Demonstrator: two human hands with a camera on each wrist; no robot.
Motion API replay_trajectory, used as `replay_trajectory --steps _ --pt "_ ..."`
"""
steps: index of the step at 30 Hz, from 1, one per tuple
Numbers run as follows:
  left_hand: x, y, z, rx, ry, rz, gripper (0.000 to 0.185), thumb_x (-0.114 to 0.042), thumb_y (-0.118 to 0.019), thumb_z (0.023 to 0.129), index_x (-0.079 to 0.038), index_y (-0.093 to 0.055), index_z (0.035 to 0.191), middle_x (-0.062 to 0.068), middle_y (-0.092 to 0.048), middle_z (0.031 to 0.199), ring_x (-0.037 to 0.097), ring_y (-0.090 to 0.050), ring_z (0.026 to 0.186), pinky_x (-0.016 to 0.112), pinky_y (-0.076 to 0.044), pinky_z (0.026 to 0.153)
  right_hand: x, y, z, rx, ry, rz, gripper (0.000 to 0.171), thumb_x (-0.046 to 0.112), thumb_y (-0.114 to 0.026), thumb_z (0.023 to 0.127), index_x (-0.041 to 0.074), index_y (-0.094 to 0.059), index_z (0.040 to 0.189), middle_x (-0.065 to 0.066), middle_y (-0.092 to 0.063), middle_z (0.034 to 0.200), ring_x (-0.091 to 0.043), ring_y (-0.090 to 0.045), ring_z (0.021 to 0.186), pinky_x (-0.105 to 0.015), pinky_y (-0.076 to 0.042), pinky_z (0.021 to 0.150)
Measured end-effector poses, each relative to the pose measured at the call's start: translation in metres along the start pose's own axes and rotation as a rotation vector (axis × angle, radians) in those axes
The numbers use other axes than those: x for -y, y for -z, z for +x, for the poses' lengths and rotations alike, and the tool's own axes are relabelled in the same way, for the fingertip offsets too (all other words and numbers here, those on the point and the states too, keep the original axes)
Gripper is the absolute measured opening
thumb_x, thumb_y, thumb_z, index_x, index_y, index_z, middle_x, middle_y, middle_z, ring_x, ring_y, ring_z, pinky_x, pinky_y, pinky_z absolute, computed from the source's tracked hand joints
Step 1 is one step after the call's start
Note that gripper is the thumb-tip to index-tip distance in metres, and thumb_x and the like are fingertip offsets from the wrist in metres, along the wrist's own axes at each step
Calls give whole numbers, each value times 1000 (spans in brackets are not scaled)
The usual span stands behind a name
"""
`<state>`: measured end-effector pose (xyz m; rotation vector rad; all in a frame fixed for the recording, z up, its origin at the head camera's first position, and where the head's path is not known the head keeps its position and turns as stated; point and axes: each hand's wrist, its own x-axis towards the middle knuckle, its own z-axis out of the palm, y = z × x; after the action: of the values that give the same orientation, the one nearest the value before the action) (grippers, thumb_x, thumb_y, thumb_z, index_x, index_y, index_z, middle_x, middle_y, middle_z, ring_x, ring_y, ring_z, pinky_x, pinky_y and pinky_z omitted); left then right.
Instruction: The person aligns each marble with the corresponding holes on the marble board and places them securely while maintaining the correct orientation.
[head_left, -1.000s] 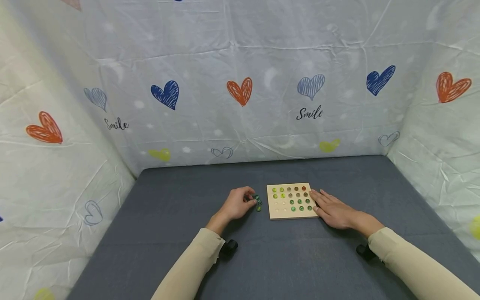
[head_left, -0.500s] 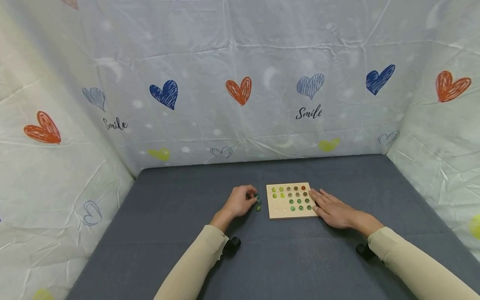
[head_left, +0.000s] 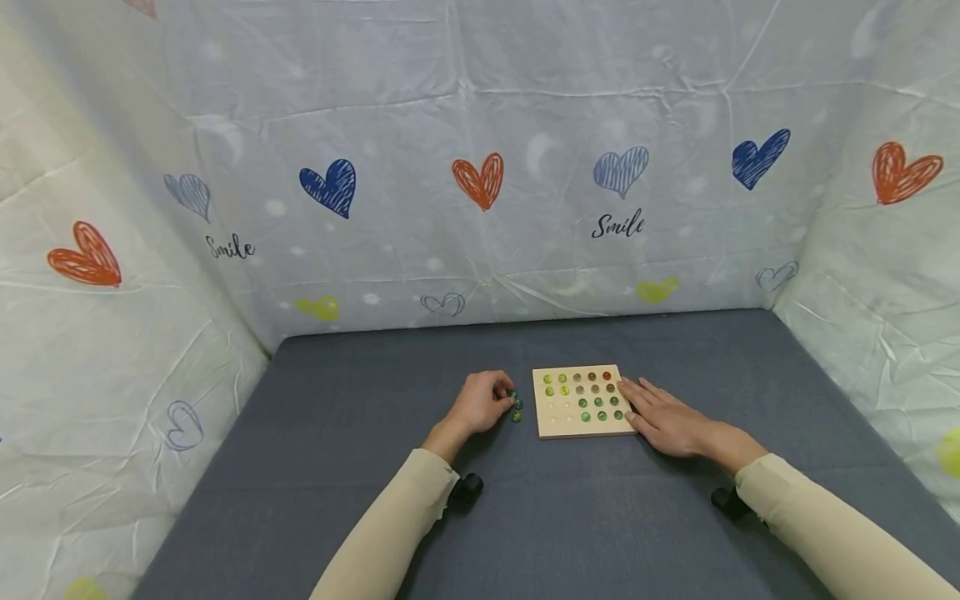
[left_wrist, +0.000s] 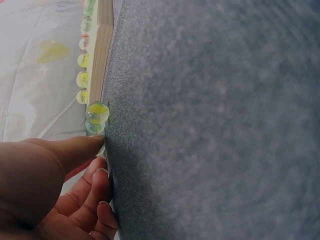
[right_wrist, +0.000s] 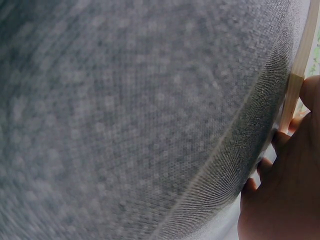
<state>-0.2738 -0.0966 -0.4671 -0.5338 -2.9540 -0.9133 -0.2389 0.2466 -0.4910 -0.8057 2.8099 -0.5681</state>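
Observation:
A square wooden board (head_left: 553,423) lies on the grey cloth, several green, yellow, brown and red marbles set in its holes. A few loose green marbles (head_left: 517,406) lie just left of it. My left hand (head_left: 501,398) rests beside them with fingers curled. In the left wrist view its thumb tip (left_wrist: 92,142) touches one of two marbles (left_wrist: 97,113) by the board's edge (left_wrist: 102,45); whether that marble is pinched is hidden. My right hand (head_left: 637,404) lies flat, fingers straight, fingertips against the board's right side (right_wrist: 299,62).
Grey cloth (head_left: 375,467) covers the table. White sheets printed with hearts (head_left: 480,179) wall it in at the back and both sides. The cloth stretches bare in front of and behind the board.
My left forearm has shifted a little to the right while the hand stays at the loose marbles. The right hand and the board have not moved.

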Motion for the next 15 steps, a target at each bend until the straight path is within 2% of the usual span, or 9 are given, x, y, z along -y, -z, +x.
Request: replay_trajectory --steps 10,15 --pt "3 2 0 5 1 -19 7 -7 -75 93 -5 -70 97 2 -63 82 13 -56 71 31 -48 67 7 6 -5 -21 38 12 62 36 -36 113 -1 -23 161 -25 -21 166 -52 -15 151 -65 -16 118" --pt "7 3 -1 -5 -11 -32 8 -8 -76 92 -5 -70 97 2 -65 83 13 -58 72 32 -50 69 6 5 -4 -8 20 -11 61 35 -35 113 1 -20 162 -21 -19 168 -47 -13 153 -61 -15 120"
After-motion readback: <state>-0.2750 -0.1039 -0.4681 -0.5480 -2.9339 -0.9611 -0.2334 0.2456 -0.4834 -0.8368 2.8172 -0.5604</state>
